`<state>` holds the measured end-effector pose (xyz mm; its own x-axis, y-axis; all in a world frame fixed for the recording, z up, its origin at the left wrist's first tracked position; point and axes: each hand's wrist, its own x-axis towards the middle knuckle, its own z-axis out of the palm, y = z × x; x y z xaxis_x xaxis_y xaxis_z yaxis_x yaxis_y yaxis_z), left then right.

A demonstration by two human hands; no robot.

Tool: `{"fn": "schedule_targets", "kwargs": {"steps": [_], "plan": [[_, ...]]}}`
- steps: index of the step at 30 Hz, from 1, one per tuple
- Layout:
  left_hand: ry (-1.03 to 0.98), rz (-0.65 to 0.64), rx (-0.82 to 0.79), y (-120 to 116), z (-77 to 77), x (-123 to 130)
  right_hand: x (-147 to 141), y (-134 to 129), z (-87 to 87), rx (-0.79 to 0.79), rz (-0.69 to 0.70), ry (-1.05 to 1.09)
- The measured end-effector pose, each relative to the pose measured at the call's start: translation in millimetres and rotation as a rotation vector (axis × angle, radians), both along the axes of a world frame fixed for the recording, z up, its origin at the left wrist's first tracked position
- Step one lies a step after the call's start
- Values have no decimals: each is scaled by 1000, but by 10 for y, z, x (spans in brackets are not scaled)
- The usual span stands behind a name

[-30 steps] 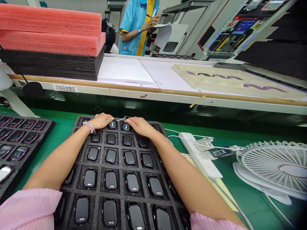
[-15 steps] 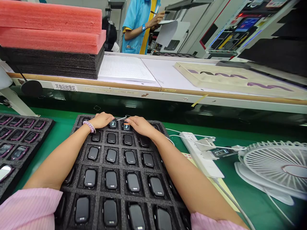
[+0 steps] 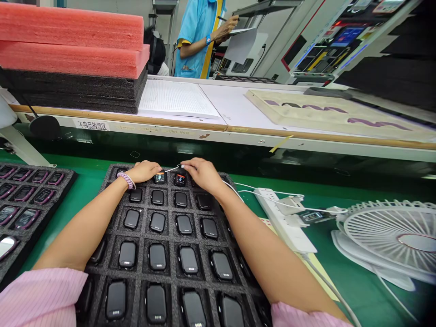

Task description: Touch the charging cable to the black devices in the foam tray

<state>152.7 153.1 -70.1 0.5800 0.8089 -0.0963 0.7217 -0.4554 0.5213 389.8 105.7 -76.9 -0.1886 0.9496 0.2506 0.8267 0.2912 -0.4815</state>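
A black foam tray (image 3: 140,281) holds rows of black smartwatches (image 3: 157,256), most with dark screens. In the far row, two watches are lit. My left hand (image 3: 145,171) is closed at the edge of the left lit watch (image 3: 160,177), fingertips pressed against it. A thin white cable (image 3: 172,169) stretches between the two lit watches. Just above the right lit watch (image 3: 180,180), my right hand (image 3: 201,173) pinches the cable's end between thumb and finger. The undersides of both hands' fingers are hidden.
Another tray (image 3: 68,193) with purple-rimmed watches lies left. On the right are a white power strip (image 3: 286,220) with cables and a white fan (image 3: 391,236). Red foam blocks (image 3: 71,32), lined paper (image 3: 177,97) and a cream tray (image 3: 265,113) occupy the shelf. A person in blue (image 3: 192,41) stands beyond.
My right hand has lifted slightly off the right lit watch and now pinches the cable end above it. Both lit screens show different pictures. My left hand stays in place.
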Motion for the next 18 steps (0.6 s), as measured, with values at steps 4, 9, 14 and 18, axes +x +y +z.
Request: {"fn": "schedule_targets", "kwargs": {"steps": [4,9,14,18], "plan": [[-148,118,27,-10,-44,65,272,-135,336,119,-54,75],[-340,301,178,11,175,61,704,-589,548,-30,60,54],[-668,372,253,-49,568,-265,990,-1028,239,-225,53,-7],[-480,262,248,-312,637,-562,1081,-1188,-13,-113,155,-45]]}}
